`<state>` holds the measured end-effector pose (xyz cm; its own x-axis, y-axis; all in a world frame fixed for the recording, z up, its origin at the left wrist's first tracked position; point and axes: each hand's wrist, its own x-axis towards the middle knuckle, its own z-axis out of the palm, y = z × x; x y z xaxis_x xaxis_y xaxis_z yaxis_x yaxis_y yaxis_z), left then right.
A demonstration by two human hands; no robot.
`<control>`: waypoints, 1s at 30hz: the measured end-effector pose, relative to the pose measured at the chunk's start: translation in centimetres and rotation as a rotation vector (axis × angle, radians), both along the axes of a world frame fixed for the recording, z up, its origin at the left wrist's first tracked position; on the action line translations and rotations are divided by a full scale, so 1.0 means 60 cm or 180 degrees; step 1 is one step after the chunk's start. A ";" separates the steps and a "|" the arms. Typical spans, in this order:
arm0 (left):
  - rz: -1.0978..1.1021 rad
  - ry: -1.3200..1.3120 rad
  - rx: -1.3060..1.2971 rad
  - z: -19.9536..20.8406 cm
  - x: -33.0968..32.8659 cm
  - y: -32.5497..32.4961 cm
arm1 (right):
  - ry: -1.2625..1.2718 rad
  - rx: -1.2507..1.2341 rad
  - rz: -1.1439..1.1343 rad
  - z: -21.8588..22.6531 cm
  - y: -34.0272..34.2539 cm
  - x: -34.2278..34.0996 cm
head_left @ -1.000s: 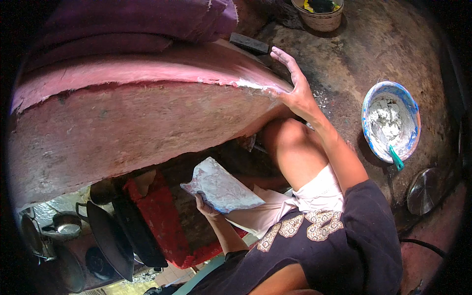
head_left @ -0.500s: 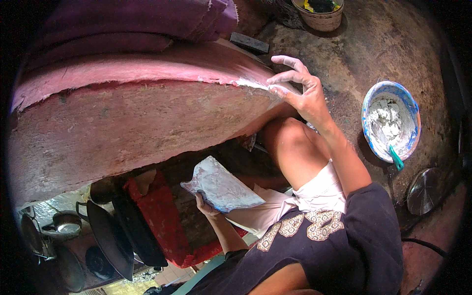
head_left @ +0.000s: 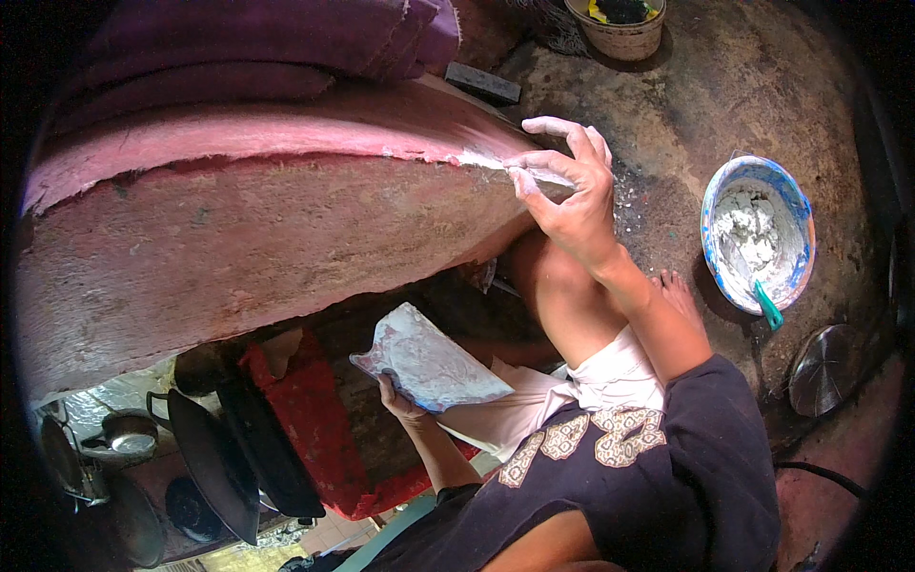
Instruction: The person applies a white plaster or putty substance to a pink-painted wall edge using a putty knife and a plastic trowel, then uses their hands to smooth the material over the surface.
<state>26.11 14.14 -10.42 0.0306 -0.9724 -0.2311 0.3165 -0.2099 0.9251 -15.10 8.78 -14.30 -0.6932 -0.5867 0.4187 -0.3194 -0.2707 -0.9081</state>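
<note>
A pink-painted wall [head_left: 238,224] with a rough, flaking rim crosses the upper left, and white paste is smeared along its right part. My right hand [head_left: 577,191], whitened at the fingers, is at that rim. Its thumb and forefinger come together around the edge, while the other fingers stay raised and bent. Down by my lap, my left hand [head_left: 400,400] grips a flat, stiff sheet [head_left: 429,357] coated in whitish-grey paste. The fingers under the sheet are partly hidden.
On the floor to the right stands a blue-rimmed bowl [head_left: 713,205] of white paste with a green-handled tool [head_left: 768,307]. A round metal lid [head_left: 822,372] lies nearer. Another bucket [head_left: 624,40] is at the back. Dark pans [head_left: 205,467] and a red-edged frame [head_left: 324,419] are lower left.
My right hand has shifted a little left along the rim, and its forearm has swung left, uncovering a bare foot. The left hand and its sheet have stayed put.
</note>
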 end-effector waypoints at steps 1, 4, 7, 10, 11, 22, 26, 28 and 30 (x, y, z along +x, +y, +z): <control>0.0025 -0.0038 0.0043 0.000 0.000 0.000 | 0.0147 0.0003 -0.0097 0.002 0.001 0.000; 0.0039 -0.0056 0.0050 -0.001 0.003 -0.001 | 0.0478 0.0028 -0.0280 0.008 0.007 0.003; 0.0060 -0.0088 0.0064 -0.001 0.004 -0.001 | 0.0642 0.0068 -0.0302 0.014 0.015 0.009; 0.0045 -0.0056 0.0082 -0.001 0.003 0.000 | 0.0619 0.0167 -0.0101 0.019 0.031 0.025; 0.0064 -0.0079 0.0078 -0.001 0.003 0.000 | 0.0509 0.0144 -0.0021 0.021 0.035 0.034; 0.0246 -0.0106 0.0207 -0.004 0.015 0.002 | 0.0359 0.0152 0.0371 0.014 0.047 0.039; 0.0161 -0.0064 0.0138 -0.007 0.011 0.000 | 0.0394 0.0068 0.0493 0.013 0.048 0.044; 0.0056 -0.0031 0.0086 -0.004 0.006 0.000 | 0.0477 0.0160 0.0538 0.014 0.048 0.052; 0.0059 -0.0090 0.0090 0.000 0.001 0.000 | 0.0617 0.0286 0.0550 0.016 0.051 0.062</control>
<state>26.16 14.15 -10.43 0.0556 -0.9647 -0.2573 0.2944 -0.2305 0.9275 -11.37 11.86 -13.32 -0.4915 -0.7300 0.4749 -0.4457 -0.2576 -0.8573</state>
